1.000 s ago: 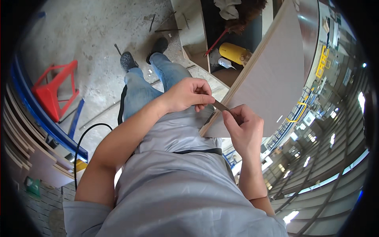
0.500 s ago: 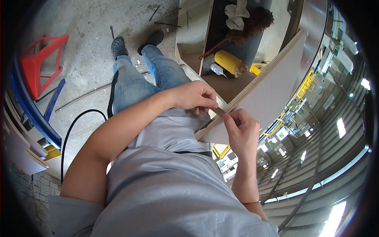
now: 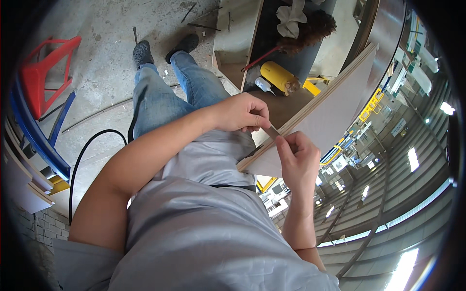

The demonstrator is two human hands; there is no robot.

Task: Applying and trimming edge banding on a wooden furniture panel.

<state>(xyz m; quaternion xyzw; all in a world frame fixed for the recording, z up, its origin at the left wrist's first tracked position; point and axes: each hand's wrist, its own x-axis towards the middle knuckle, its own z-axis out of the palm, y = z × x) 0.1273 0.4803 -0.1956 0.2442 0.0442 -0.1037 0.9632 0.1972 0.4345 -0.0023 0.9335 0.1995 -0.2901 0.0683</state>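
Note:
My left hand (image 3: pixel 244 112) has its thumb and fingers pinched on one end of a small, thin, grey-brown flat strip (image 3: pixel 274 131). The other end sits between the thumb and curled fingers of my right hand (image 3: pixel 299 154). What the strip is made of cannot be made out. Both hands are at the long edge of a pale plywood panel (image 3: pixel 327 123), close to its near end. A small dark piece (image 3: pixel 254 151) lies along that edge, nearer my body than the strip.
Beyond the panel, a compartment holds a yellow cylinder (image 3: pixel 276 76), a small white bottle (image 3: pixel 264 86), a red-handled brown duster (image 3: pixel 310 36) and a crumpled white cloth (image 3: pixel 291 18). Left stand a red stool (image 3: pixel 41 82) and blue frame (image 3: pixel 34 131). A black hose (image 3: pixel 80 165) curves beside my leg.
The view has shifted slightly. Both hands keep their pinch at the panel edge, and a little more of the strip shows between them.

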